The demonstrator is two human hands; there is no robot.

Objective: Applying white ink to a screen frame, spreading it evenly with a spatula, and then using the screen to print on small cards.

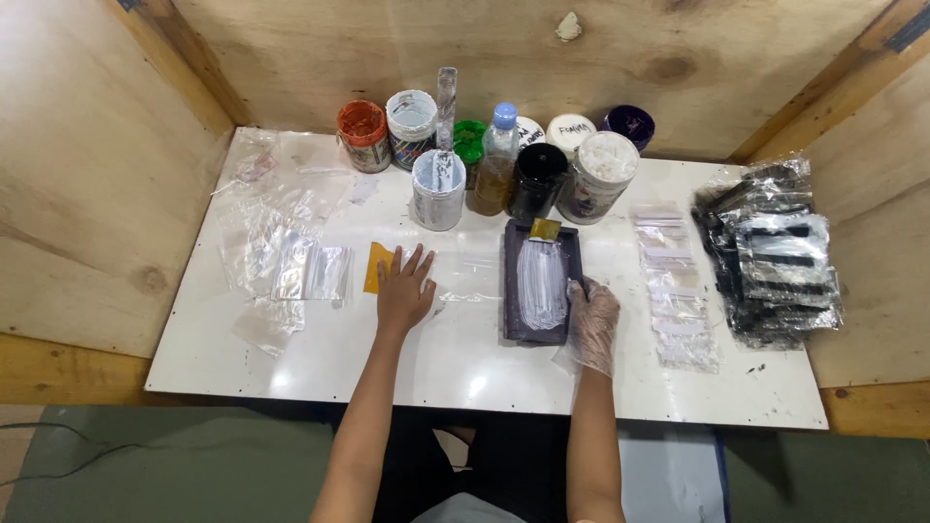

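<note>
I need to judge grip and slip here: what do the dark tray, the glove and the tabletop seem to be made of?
The dark tray looks like rigid, matt dark plastic or wood, smeared with white paste; which is unclear. The glove on the right hand seems thin clear plastic film: it wrinkles and shows the hand through. The tabletop looks like glossy white laminate, with lamp glare on it.

Two hands at a dark tray (511,291) on a white table (320,358)

Left of the tray, a yellow card (374,266) is pressed by the bare left hand (404,289); the tray's right edge is touched by the gloved right hand (593,320).
</note>
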